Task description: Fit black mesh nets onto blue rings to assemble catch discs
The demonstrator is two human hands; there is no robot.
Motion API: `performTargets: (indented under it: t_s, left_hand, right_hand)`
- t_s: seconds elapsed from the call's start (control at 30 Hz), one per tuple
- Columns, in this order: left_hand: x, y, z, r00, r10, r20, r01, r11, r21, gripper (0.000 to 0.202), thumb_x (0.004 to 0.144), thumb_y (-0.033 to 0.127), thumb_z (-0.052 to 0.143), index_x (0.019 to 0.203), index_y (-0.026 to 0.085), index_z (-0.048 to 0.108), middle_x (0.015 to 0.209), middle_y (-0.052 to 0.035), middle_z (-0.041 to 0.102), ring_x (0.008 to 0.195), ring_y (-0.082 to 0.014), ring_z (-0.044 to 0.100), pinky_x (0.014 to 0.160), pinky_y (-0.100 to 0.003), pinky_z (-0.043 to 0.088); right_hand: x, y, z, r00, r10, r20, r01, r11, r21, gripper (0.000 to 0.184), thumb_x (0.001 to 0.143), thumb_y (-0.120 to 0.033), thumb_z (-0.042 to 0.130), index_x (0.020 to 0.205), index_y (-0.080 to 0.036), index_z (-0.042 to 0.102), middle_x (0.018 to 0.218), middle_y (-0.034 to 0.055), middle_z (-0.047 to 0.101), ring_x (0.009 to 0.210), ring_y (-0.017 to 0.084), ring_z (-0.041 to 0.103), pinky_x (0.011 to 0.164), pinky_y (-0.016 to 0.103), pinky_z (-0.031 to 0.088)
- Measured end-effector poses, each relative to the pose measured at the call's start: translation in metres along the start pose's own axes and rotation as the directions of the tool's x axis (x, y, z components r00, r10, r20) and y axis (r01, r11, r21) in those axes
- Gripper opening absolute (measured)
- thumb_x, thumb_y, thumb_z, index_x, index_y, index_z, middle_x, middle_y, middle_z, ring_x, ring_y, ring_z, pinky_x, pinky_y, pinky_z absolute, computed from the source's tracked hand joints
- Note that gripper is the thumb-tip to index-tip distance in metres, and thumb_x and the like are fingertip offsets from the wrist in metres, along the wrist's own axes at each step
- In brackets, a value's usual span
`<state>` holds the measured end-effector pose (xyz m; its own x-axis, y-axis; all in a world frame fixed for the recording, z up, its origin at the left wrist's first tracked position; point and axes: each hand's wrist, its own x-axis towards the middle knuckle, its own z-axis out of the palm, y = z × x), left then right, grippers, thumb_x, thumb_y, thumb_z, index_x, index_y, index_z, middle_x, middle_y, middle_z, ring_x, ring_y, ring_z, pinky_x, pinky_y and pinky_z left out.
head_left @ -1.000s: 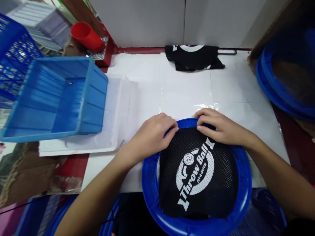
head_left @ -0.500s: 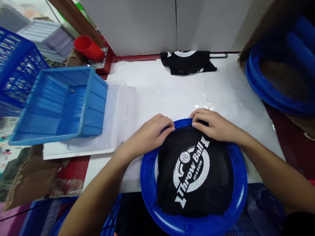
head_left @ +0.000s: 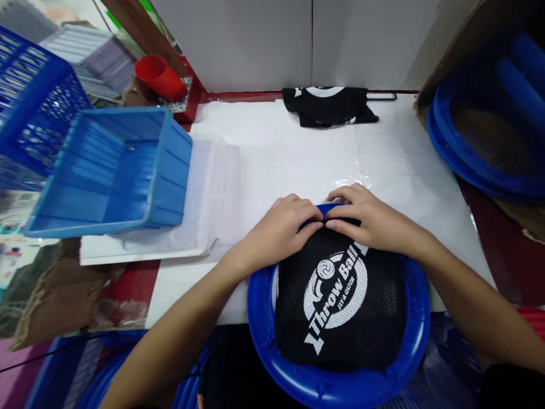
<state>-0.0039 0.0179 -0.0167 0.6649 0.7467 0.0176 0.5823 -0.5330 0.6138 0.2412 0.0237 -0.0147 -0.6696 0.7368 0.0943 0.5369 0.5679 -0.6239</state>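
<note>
In front of me a round blue plastic ring [head_left: 260, 309] overhangs the table's near edge. Black mesh fabric [head_left: 383, 335] with a white "Throw Ball" print fills most of its opening, and a narrow gap shows at the left. My left hand [head_left: 292, 227] is closed, pinching the mesh's far edge against the ring's far rim. Close beside it, fingertips almost meeting, my right hand [head_left: 364, 218] also pinches that edge, thumb on the mesh and other fingers bent over the rim. The fingers hide exactly how the edge sits there.
Another piece of black printed mesh [head_left: 330, 108] lies by the back wall. At left stand a light blue bin [head_left: 170, 176], a dark blue basket [head_left: 55, 108] and a red cup [head_left: 159, 76]. Several blue rings [head_left: 443, 142] rest in a carton at right.
Both hands have slid along the far rim toward each other, the left moving right, the right slightly left. The view has shifted a little; ring and mesh look much the same.
</note>
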Motion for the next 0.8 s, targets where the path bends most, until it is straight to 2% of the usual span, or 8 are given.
performTargets:
  t_s: [0.1, 0.27, 0.43, 0.6, 0.7, 0.8]
  left_hand:
    - [0.003, 0.003, 0.006, 0.999, -0.034, -0.033, 0.033, 0.999, -0.029, 0.013, 0.104, 0.026, 0.059, 0.101, 0.022, 0.071, 0.099, -0.0049, 0.076, 0.099, -0.0257, 0.065, 0.094, -0.045, 0.052]
    - [0.005, 0.002, 0.011, 0.996, -0.057, -0.067, 0.049, 0.992, -0.113, 0.016, 0.104, 0.027, 0.057, 0.098, 0.022, 0.071, 0.096, -0.0045, 0.076, 0.095, -0.0241, 0.065, 0.094, -0.045, 0.054]
    - [0.009, 0.005, 0.008, 0.993, -0.108, -0.050, 0.104, 0.992, -0.076, 0.020, 0.102, 0.026, 0.056, 0.091, 0.021, 0.072, 0.090, -0.0051, 0.076, 0.093, -0.0251, 0.065, 0.091, -0.045, 0.054]
    - [0.014, 0.010, 0.007, 0.987, -0.156, -0.021, 0.156, 0.987, -0.032, 0.026, 0.102, 0.025, 0.053, 0.085, 0.020, 0.072, 0.087, -0.0065, 0.075, 0.092, -0.0264, 0.065, 0.087, -0.044, 0.054]
    - [0.012, 0.007, 0.011, 0.992, -0.106, -0.067, 0.105, 0.994, -0.029, 0.021, 0.104, 0.025, 0.055, 0.094, 0.019, 0.073, 0.092, -0.0067, 0.077, 0.093, -0.0260, 0.066, 0.091, -0.045, 0.054]
    - [0.006, -0.002, 0.011, 0.989, 0.036, -0.145, -0.036, 0.999, 0.000, 0.017, 0.106, 0.028, 0.058, 0.113, 0.020, 0.072, 0.115, -0.0088, 0.077, 0.109, -0.0261, 0.068, 0.100, -0.045, 0.054]
  right_hand:
    - [0.000, -0.002, 0.005, 1.000, -0.019, -0.022, 0.019, 1.000, -0.001, 0.024, 0.107, -0.032, 0.056, 0.102, -0.022, 0.077, 0.120, 0.0137, 0.070, 0.113, 0.031, 0.063, 0.101, 0.051, 0.052]
    - [0.003, 0.000, 0.007, 1.000, 0.014, -0.009, -0.013, 0.996, 0.090, 0.022, 0.107, -0.032, 0.054, 0.098, -0.024, 0.073, 0.115, 0.0107, 0.070, 0.113, 0.029, 0.064, 0.102, 0.049, 0.052]
    - [0.007, 0.002, 0.007, 0.997, 0.076, 0.031, -0.079, 0.990, 0.114, 0.022, 0.106, -0.029, 0.053, 0.093, -0.024, 0.070, 0.113, 0.0098, 0.070, 0.111, 0.028, 0.065, 0.103, 0.049, 0.052]
    - [0.012, -0.001, 0.008, 0.988, 0.137, 0.066, -0.141, 0.988, 0.067, 0.022, 0.103, -0.026, 0.053, 0.090, -0.022, 0.070, 0.111, 0.0110, 0.070, 0.109, 0.029, 0.065, 0.102, 0.050, 0.053]
    - [0.010, -0.003, 0.006, 0.981, 0.183, 0.062, -0.186, 0.981, 0.047, 0.022, 0.102, -0.025, 0.054, 0.086, -0.022, 0.069, 0.109, 0.0109, 0.069, 0.108, 0.028, 0.066, 0.100, 0.048, 0.054]
    - [0.002, 0.002, -0.001, 0.972, 0.235, 0.025, -0.236, 0.972, 0.003, 0.022, 0.103, -0.029, 0.055, 0.086, -0.022, 0.069, 0.106, 0.0101, 0.069, 0.104, 0.027, 0.067, 0.097, 0.046, 0.055]
